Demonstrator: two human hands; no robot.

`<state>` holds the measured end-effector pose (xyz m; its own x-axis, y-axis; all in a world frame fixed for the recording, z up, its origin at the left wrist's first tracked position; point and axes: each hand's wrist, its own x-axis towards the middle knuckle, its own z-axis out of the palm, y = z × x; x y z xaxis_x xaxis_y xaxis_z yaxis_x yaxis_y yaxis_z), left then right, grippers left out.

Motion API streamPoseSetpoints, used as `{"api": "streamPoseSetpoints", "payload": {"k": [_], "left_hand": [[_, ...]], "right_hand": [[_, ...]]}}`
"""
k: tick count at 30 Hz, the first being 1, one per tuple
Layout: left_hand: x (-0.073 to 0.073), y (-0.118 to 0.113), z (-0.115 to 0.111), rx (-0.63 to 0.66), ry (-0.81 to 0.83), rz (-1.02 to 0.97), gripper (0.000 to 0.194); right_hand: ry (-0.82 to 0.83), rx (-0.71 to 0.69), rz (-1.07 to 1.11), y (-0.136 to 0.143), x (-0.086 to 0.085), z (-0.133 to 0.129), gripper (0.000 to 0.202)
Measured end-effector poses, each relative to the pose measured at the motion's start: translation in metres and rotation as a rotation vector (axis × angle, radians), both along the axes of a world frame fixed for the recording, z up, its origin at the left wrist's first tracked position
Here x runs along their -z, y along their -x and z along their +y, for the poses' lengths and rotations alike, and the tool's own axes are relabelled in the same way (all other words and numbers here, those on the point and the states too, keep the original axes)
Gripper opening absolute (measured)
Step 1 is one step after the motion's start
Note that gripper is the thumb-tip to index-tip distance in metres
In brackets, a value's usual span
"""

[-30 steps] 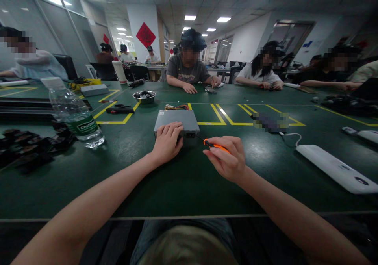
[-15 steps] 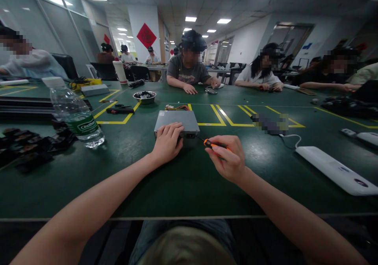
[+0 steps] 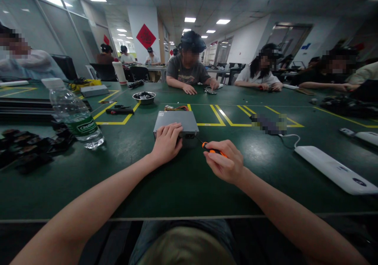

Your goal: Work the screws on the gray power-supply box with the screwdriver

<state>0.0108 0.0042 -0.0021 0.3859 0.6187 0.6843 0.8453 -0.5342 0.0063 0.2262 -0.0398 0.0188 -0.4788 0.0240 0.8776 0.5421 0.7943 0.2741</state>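
Note:
A grey metal box point(image 3: 176, 120) with a socket on its near side lies on the green table point(image 3: 177, 190), coloured wires at its back. My left hand point(image 3: 167, 143) rests on the box's near left part, fingers over its top and the thumb against the near side. To the right, my right hand point(image 3: 226, 160) is closed around the orange and black handle of a screwdriver point(image 3: 210, 147). Its thin shaft points up and left to the near right corner of the box. Whether the tip touches the box is too small to tell.
A water bottle point(image 3: 81, 117) and black parts point(image 3: 32, 147) are at the left. Behind them lie a black tool point(image 3: 119, 110) and a metal bowl point(image 3: 144, 97). A white power bank point(image 3: 333, 168) with a cable is at the right. People sit across the table.
My right hand has shifted slightly down and left, and the screwdriver handle is lower and turned, its front end a little lower. My left hand and the box stay nearly the same.

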Motion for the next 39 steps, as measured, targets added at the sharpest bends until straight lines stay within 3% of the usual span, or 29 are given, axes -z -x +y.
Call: {"api": "streamPoseSetpoints", "payload": {"k": [11,16,24,29,33,36,39], "left_hand": [[-0.002,0.000,-0.001,0.001,0.000,0.012,0.034],[-0.001,0.000,-0.001,0.001,-0.002,0.012,0.034],[-0.001,0.000,0.000,-0.001,-0.003,0.012,0.033],[-0.001,0.000,-0.001,-0.002,0.000,0.015,0.032],[-0.001,0.001,-0.001,-0.002,0.006,0.012,0.033],[-0.001,0.001,-0.002,-0.004,0.011,0.016,0.034],[-0.002,0.001,-0.002,-0.003,0.011,0.022,0.034]], "right_hand": [[0.098,0.006,-0.109,-0.002,0.002,-0.005,0.004],[0.031,-0.108,-0.144,-0.002,-0.001,-0.007,0.009],[0.022,-0.163,-0.134,0.001,-0.003,-0.010,0.008],[0.032,-0.168,-0.160,0.006,-0.007,-0.013,0.020],[0.073,-0.171,-0.130,0.003,-0.006,-0.010,0.003],[0.153,-0.185,-0.019,0.000,-0.001,-0.008,0.025],[0.183,-0.166,0.046,-0.001,0.003,-0.009,0.027]]}}
